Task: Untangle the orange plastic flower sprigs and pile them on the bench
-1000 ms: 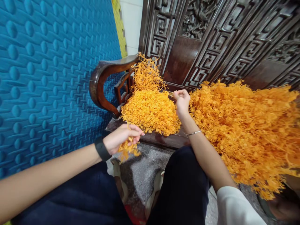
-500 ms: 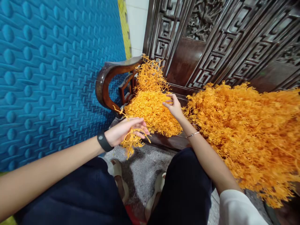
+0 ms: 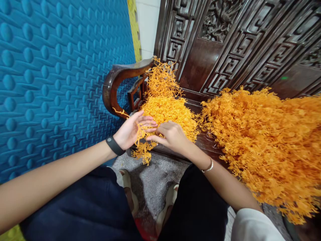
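Your left grip point(image 3: 129, 130) is open, fingers extended, orange sprig point(image 3: 142, 150) loose at its palm and trailing lengthwise below, just left of your right grip point(image 3: 173, 135), part-curled, hold unclear; heaped pile point(image 3: 167, 108) just beyond both.

the left hand point(image 3: 132, 130), fingers extended, hovers beside the curled right hand point(image 3: 173, 136).
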A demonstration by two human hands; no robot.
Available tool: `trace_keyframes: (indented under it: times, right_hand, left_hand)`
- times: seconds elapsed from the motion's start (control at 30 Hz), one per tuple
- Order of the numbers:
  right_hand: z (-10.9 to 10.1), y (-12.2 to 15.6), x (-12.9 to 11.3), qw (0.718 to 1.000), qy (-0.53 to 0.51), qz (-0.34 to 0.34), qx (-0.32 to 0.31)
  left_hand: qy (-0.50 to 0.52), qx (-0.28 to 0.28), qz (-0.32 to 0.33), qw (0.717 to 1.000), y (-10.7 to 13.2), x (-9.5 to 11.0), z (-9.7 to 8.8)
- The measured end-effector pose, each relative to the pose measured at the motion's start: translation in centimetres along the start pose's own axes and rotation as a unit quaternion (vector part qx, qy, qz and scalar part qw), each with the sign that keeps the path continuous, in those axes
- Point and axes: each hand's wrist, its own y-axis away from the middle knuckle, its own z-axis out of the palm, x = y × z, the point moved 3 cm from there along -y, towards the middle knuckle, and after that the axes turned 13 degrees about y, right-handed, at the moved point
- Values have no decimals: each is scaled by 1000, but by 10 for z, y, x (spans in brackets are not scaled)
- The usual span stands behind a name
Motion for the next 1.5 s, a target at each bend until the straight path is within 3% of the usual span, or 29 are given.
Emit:
trace_keyframes:
  times: [0.07, 0.13, 0.2, 0.27, 0.33, 0.43, 0.5, 0.57, 0.67, 0.83, 1.03, 1.17, 1.27, 1.37, 1.5]
  right_hand:
    - [8, 2, -4, 998, 55, 35, 14]
    - [16, 3, -5, 996, 47, 69, 12]
    - [23, 4, -5, 995, -17, 103, 5]
    - [30, 3, -4, 979, -144, 145, -12]
    - [37, 2, -3, 926, -316, 199, -48]
    - [45, 1, -6, 791, -537, 267, -121]
    - [47, 1, -8, 723, -616, 281, -137]
    - [47, 1, -8, 688, -655, 288, -117]
    - [45, 1, -3, 672, -669, 311, -61]
    - [36, 0, 7, 693, -644, 322, -33]
    - [30, -4, 14, 783, -561, 267, -25]
    - [22, -6, 16, 848, -485, 216, 10]
    - [14, -5, 18, 882, -435, 176, 51]
    - [7, -4, 21, 910, -384, 126, 91]
    - [2, -5, 23, 932, -352, 54, 63]
  left_hand:
    - [12, 16, 12, 1000, -1, 1, -1]
    - [28, 34, 27, 999, -2, 3, -2]
    - [41, 43, 44, 997, -3, 5, -2]
    - [43, 41, 53, 997, -4, 6, -2]
    - [40, 25, 50, 998, -5, 5, -1]
    - [41, -1, 49, 998, -6, 3, 0]
    - [44, -8, 52, 998, -7, 2, 0]
    - [45, -16, 49, 998, -7, 2, 2]
    - [45, -26, 48, 997, -7, 4, 5]
    - [34, -38, 56, 997, -11, 5, 4]
    - [-19, -20, 1, 1000, -17, -2, -2]
    - [-55, 6, 10, 998, -16, -4, 0]
    - [-111, -7, 14, 994, -12, -3, 5]
    - [-248, -26, 8, 968, -9, -1, 7]
    - [-388, -56, 27, 919, -8, 2, 3]
